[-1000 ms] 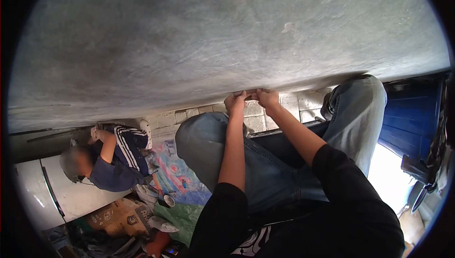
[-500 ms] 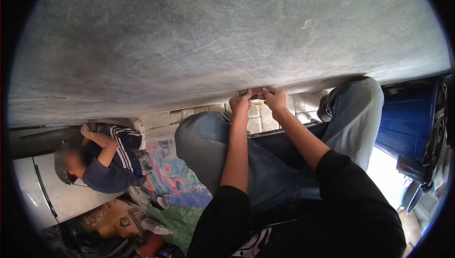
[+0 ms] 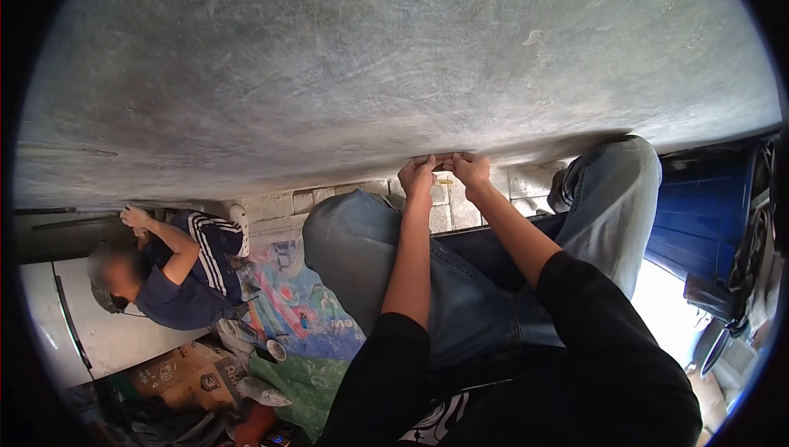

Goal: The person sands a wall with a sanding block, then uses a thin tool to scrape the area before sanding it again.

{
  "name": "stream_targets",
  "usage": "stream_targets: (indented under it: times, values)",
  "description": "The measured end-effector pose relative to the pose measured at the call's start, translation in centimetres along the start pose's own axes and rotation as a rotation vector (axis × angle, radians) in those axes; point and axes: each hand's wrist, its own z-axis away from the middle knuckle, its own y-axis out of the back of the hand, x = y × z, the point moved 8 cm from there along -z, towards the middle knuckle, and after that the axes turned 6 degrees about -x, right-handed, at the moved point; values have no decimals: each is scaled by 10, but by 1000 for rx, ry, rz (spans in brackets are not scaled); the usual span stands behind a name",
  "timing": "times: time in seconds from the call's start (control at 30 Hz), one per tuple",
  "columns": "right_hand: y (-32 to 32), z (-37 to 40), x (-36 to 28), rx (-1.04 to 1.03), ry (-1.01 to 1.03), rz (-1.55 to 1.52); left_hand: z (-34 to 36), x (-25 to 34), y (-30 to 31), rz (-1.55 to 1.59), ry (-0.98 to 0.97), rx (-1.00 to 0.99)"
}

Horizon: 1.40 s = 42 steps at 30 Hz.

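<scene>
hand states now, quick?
Left hand: pinched shut at the grey panel edge, contents unclear.
Right hand: pinched shut beside it, contents unclear.

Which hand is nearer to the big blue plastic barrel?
Right. The right hand is left of the blue barrel, not touching; the left hand is beyond it, farther away.
</scene>
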Motion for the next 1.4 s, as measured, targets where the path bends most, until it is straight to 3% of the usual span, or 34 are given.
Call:
stream_targets:
  times: [0.07,0.13,0.33,0.43,0.67,0.77,1.2,1.27,1.4]
  values:
    - [2,0,4,39,-3,18,1,-3,-1,61,9,-11]
    - [-2,18,-24,-30,127,30,2,-2,-1,126,55,-24]
    - [-1,11,-11,44,45,58,1,-7,-1,107,67,-52]
    - [-1,19,-25,34,168,79,5,-1,-3,156,90,-89]
    - [-2,13,-11,65,106,21,-5,-17,0,159,135,-77]
    - [-1,25,-31,62,147,135,2,-9,-1,158,181,-48]
    - [-1,21,-29,38,134,122,1,-9,-10,230,138,-132]
    - [3,15,-18,63,97,139,-5,-16,-2,62,96,-56]
    - [1,23,-25,24,94,96,0,-8,-1,116,47,-24]
